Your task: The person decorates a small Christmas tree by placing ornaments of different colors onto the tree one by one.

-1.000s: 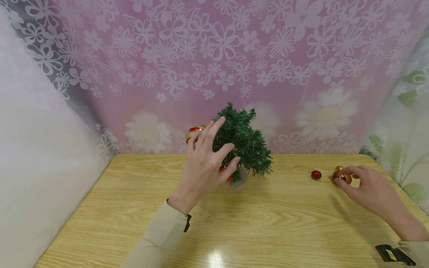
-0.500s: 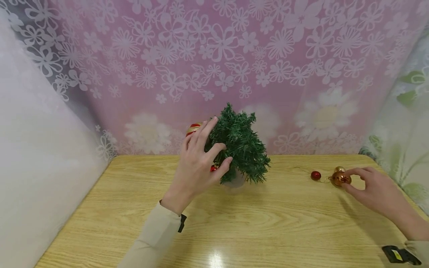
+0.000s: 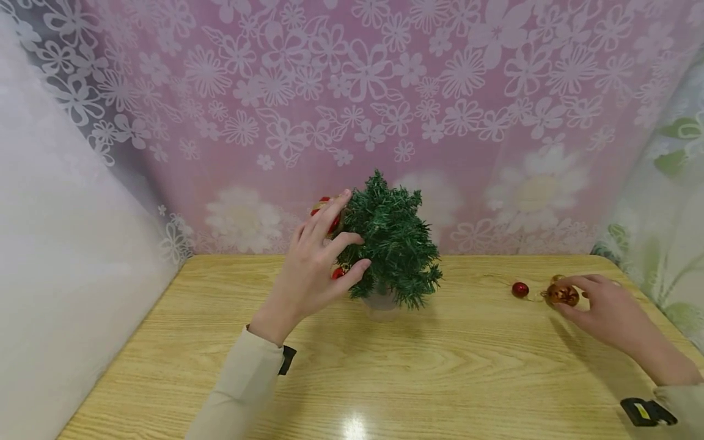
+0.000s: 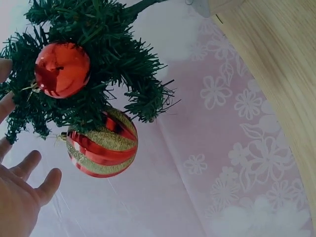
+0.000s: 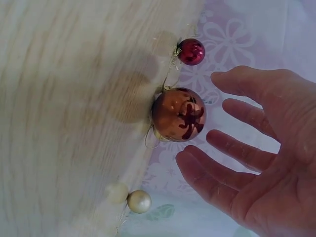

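A small green Christmas tree (image 3: 392, 235) stands near the back of the table on a pale base (image 3: 382, 304). My left hand (image 3: 310, 266) is at its left side, fingers spread and slightly bent, fingertips right at the branches. On that side hang a shiny red bauble (image 4: 61, 71) and a larger red-and-gold striped bauble (image 4: 106, 152), partly hidden by the hand in the head view. To the right, my right hand (image 3: 610, 313) curves loosely around a copper bauble (image 5: 178, 116) lying on the table. The right wrist view shows a gap between its fingers and the bauble.
A small dark red bauble (image 3: 519, 289) with a gold thread lies just left of the copper one. Beyond the copper bauble is a small gold bauble (image 5: 139, 201). The wooden table (image 3: 440, 379) ends at a pink flowered curtain (image 3: 352, 122).
The tree has turned and shifted slightly left. My left hand has moved left along with it. The right hand has stayed beside the copper bauble, drawing back a little and then moving in again.
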A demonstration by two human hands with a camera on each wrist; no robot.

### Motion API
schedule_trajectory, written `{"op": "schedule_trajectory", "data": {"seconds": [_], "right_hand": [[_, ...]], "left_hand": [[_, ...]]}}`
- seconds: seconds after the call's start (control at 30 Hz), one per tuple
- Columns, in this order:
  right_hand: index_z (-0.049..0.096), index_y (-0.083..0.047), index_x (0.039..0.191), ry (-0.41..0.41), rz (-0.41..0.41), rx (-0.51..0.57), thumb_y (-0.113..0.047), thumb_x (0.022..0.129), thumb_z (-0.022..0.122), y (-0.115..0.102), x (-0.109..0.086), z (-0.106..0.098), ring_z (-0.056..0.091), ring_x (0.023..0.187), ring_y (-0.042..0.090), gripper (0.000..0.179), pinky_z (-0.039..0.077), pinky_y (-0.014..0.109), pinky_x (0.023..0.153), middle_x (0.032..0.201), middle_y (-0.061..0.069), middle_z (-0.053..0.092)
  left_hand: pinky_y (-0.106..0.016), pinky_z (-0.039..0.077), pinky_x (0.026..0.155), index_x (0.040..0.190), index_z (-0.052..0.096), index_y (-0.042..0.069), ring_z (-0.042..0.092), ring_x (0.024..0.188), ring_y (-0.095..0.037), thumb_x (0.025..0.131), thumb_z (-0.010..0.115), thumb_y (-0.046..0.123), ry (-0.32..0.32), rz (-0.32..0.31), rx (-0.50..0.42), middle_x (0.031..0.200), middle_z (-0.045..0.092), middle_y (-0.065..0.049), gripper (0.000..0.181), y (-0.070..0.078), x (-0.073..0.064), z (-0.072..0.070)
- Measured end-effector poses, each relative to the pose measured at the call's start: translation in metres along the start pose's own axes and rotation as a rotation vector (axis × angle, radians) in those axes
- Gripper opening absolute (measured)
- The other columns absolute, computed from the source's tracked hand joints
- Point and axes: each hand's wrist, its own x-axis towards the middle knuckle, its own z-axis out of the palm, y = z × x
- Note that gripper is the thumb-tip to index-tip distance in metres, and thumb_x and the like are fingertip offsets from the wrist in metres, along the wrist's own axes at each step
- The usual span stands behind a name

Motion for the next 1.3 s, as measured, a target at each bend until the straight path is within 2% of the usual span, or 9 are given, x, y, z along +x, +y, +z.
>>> {"op": "schedule_trajectory", "data": {"seconds": [0.2,0.37,0.47,0.57,0.7,0.87,1.0,1.17,1.3], "right_hand": [[0.074,0.001,0.105,-0.018,0.003,-0.026,-0.009,0.072,0.089,0.001,0.002,0.003,0.058,0.063,0.026,0.037,0.042,0.039,0.053,0.099,0.034,0.067],[0.074,0.000,0.102,-0.076,0.034,-0.004,-0.010,0.076,0.087,0.000,0.002,0.001,0.064,0.069,0.029,0.031,0.049,0.050,0.062,0.093,0.026,0.065],[0.073,-0.003,0.097,-0.079,0.048,0.009,-0.009,0.077,0.086,0.001,0.001,0.001,0.060,0.072,0.029,0.025,0.045,0.044,0.058,0.089,0.021,0.063],[0.073,-0.007,0.089,-0.035,0.037,0.014,-0.007,0.073,0.087,0.001,0.001,0.003,0.054,0.074,0.029,0.022,0.038,0.036,0.056,0.087,0.019,0.063],[0.072,-0.008,0.086,-0.017,0.036,0.025,-0.005,0.072,0.087,0.001,0.002,0.005,0.055,0.075,0.031,0.021,0.037,0.034,0.056,0.092,0.026,0.062],[0.070,-0.003,0.093,-0.062,0.078,0.055,-0.007,0.076,0.086,0.002,0.004,0.004,0.061,0.077,0.040,0.024,0.049,0.046,0.057,0.103,0.037,0.060],[0.067,0.001,0.103,-0.077,0.060,0.074,-0.007,0.077,0.086,0.003,0.006,0.004,0.067,0.078,0.044,0.034,0.055,0.052,0.061,0.100,0.033,0.064],[0.063,0.007,0.123,-0.124,0.057,0.042,-0.011,0.079,0.083,0.003,0.008,0.003,0.065,0.077,0.039,0.051,0.052,0.046,0.056,0.095,0.031,0.063],[0.069,0.007,0.115,-0.138,0.061,0.007,-0.013,0.078,0.084,0.003,0.008,0.004,0.057,0.071,0.031,0.045,0.045,0.039,0.053,0.087,0.025,0.058]], "left_hand": [[-0.058,0.041,0.107,0.112,0.070,0.019,0.039,0.148,-0.026,0.095,0.071,0.039,-0.019,0.007,-0.029,0.170,0.028,-0.006,0.026,-0.008,0.000,-0.002],[-0.058,0.040,0.109,0.112,0.071,0.018,0.042,0.146,-0.026,0.095,0.071,0.037,-0.028,0.019,-0.037,0.169,0.028,-0.006,0.026,-0.015,0.001,-0.003],[-0.057,0.040,0.109,0.113,0.071,0.018,0.042,0.146,-0.027,0.096,0.070,0.037,-0.027,0.025,-0.031,0.169,0.028,-0.006,0.026,-0.017,0.002,-0.004],[-0.056,0.040,0.109,0.115,0.072,0.018,0.036,0.151,-0.027,0.096,0.069,0.038,-0.015,0.033,-0.017,0.169,0.028,-0.007,0.027,-0.016,0.001,-0.004],[-0.054,0.040,0.110,0.119,0.072,0.018,0.035,0.153,-0.027,0.096,0.068,0.037,0.024,0.047,-0.008,0.168,0.031,-0.010,0.030,-0.016,-0.003,-0.003],[-0.054,0.038,0.112,0.123,0.072,0.017,0.041,0.148,-0.030,0.097,0.068,0.035,0.075,0.072,-0.010,0.161,0.043,-0.012,0.032,-0.015,-0.011,-0.002],[-0.057,0.039,0.112,0.125,0.071,0.017,0.048,0.142,-0.033,0.099,0.065,0.038,0.102,0.110,0.020,0.151,0.055,-0.012,0.034,-0.013,-0.017,-0.001],[-0.057,0.039,0.113,0.127,0.070,0.017,0.051,0.140,-0.035,0.102,0.058,0.042,0.107,0.141,0.051,0.147,0.059,-0.012,0.037,-0.010,-0.025,0.001],[-0.058,0.039,0.113,0.126,0.070,0.017,0.053,0.138,-0.037,0.103,0.056,0.044,0.105,0.167,0.055,0.146,0.059,-0.012,0.038,-0.007,-0.032,0.004]]}}
